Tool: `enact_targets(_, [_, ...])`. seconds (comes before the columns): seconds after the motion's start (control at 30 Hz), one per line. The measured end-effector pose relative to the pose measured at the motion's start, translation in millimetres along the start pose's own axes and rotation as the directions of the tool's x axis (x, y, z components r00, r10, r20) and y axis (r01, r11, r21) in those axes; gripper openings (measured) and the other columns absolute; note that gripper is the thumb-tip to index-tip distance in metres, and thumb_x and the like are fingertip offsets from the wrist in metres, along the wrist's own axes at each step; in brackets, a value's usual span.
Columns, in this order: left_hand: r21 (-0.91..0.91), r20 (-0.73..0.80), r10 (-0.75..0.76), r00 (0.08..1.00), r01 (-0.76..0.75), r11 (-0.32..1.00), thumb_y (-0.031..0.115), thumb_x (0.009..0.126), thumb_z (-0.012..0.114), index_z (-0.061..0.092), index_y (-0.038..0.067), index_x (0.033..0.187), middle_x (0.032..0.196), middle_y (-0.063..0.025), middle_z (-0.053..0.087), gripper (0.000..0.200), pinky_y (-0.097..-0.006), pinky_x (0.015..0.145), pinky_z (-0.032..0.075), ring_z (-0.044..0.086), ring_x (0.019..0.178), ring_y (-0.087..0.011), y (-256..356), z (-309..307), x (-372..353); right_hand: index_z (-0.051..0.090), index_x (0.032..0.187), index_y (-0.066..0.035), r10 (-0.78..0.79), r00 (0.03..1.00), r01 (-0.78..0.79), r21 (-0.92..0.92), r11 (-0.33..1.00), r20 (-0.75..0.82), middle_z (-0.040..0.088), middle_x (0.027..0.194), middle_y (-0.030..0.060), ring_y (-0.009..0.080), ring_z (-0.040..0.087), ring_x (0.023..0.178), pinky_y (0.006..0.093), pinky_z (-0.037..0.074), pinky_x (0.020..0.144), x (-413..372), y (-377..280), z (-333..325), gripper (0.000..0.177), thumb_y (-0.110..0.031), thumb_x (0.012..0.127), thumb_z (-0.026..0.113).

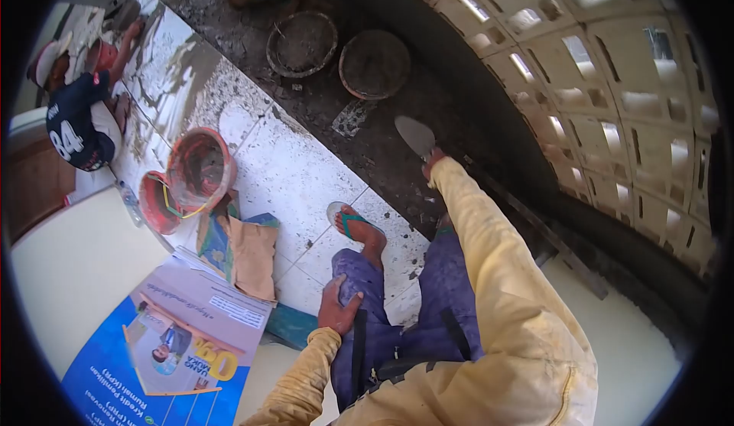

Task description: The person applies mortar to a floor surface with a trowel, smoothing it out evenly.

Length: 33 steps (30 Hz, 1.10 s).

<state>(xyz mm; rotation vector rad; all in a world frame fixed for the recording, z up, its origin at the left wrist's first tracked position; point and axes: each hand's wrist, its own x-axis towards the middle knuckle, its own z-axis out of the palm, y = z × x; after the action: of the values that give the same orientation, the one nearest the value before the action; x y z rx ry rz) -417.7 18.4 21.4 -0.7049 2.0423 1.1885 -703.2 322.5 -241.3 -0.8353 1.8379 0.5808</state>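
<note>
Jutting from the grip of the right hand [433,164], a trowel [415,135].

White floor tiles [298,170] meet a dark strip [386,147], seemingly wet mortar, below a pale pierced block wall [612,74] letting daylight through.

Building site, mortar pans [302,43], trowel [415,135]

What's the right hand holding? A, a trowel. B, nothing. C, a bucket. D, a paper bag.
A: the right hand is closed on the handle of a trowel, with the blade pointing away over the dark floor.
</note>
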Motion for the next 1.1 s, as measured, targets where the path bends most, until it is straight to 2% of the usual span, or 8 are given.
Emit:
enact_targets(0.27, [-0.267,-0.188,-0.065,0.980,0.013,0.964,0.023,0.084,0.070,0.055,0.001,0.125,0.130,-0.0229,0.051,0.049,-0.0411,0.108,0.034,0.046,0.126,-0.0365,31.1,-9.5,63.9,0.056,0.125,-0.007,0.276,0.889,-0.440,0.510,0.739,0.366,0.057,0.131,0.0191,0.0347,0.055,0.122,0.0432,0.048,0.098,117.3,84.2,-167.2,0.049,-0.030,0.083,0.066])
enact_targets(0.33, [-0.299,-0.234,-0.111,0.966,0.037,0.953,0.023,0.084,0.070,0.055,0.001,0.124,0.130,-0.0229,0.051,0.048,-0.0412,0.107,0.034,0.047,0.126,-0.0363,42.0,5.7,67.9,0.063,0.120,-0.011,0.610,0.791,-0.419,0.683,0.598,-0.049,0.060,0.127,0.0165,0.0340,0.057,0.118,0.0429,0.050,0.095,220.3,106.6,-102.0,0.043,-0.027,0.081,0.070])
enact_targets(0.43, [-0.241,-0.283,-0.180,0.942,0.112,0.964,0.021,0.084,0.069,0.057,0.001,0.120,0.129,-0.0231,0.052,0.043,-0.0427,0.106,0.035,0.048,0.123,-0.0375,70.6,29.5,60.3,0.059,0.130,-0.021,0.047,0.706,-0.472,0.421,0.775,0.706,0.049,0.143,0.0064,0.0297,0.045,0.132,0.0487,0.038,0.107,251.4,120.0,-150.3,0.053,-0.050,0.085,0.064])
enact_targets(0.63, [-0.241,-0.368,-0.330,0.869,0.254,0.937,0.020,0.085,0.068,0.058,0.000,0.118,0.127,-0.0250,0.052,0.040,-0.0437,0.105,0.035,0.049,0.122,-0.0389,96.5,76.4,40.8,0.066,0.117,-0.011,0.427,0.897,-0.262,0.646,0.717,-0.110,0.063,0.126,0.0112,0.0316,0.060,0.115,0.0443,0.050,0.095,295.0,128.7,-106.4,0.046,-0.039,0.081,0.072])
enact_targets(0.77, [-0.277,-0.378,-0.379,0.845,0.287,0.917,0.020,0.085,0.068,0.058,0.000,0.118,0.127,-0.0251,0.052,0.040,-0.0440,0.105,0.035,0.050,0.120,-0.0384,100.3,95.0,39.1,0.067,0.113,-0.011,0.131,0.965,-0.027,0.411,0.911,-0.227,0.065,0.118,0.0142,0.0298,0.063,0.107,0.0412,0.052,0.087,325.8,127.4,-116.8,0.038,-0.034,0.082,0.069])
enact_targets(0.97, [-0.245,-0.384,-0.369,0.847,0.292,0.925,0.021,0.084,0.068,0.059,0.000,0.117,0.127,-0.0253,0.052,0.040,-0.0440,0.104,0.036,0.050,0.120,-0.0385,108.6,95.1,48.5,0.061,0.096,-0.012,0.072,0.916,0.343,0.862,0.373,-0.395,0.058,0.073,0.0073,0.0181,0.055,0.058,0.0363,0.043,0.052,313.2,127.2,-89.3,0.018,-0.025,0.084,0.065])
enact_targets(1.03, [-0.247,-0.370,-0.367,0.853,0.290,0.924,0.022,0.084,0.068,0.059,0.000,0.117,0.127,-0.0254,0.052,0.040,-0.0438,0.104,0.036,0.050,0.120,-0.0385,110.0,89.2,51.8,0.057,0.093,-0.013,0.148,0.989,0.027,0.964,-0.264,0.013,0.050,0.064,0.0024,0.0132,0.045,0.049,0.0343,0.036,0.045,233.4,113.9,-112.5,0.016,-0.023,0.083,0.065])
enact_targets(1.1, [-0.216,-0.354,-0.339,0.872,0.277,0.936,0.022,0.084,0.068,0.059,0.001,0.117,0.127,-0.0253,0.052,0.040,-0.0438,0.104,0.036,0.051,0.120,-0.0383,103.8,82.1,53.5,0.056,0.094,-0.012,0.145,0.989,0.057,0.970,-0.235,-0.023,0.050,0.063,0.0019,0.0124,0.045,0.048,0.0321,0.036,0.043,210.7,113.3,-103.1,0.019,-0.022,0.083,0.068])
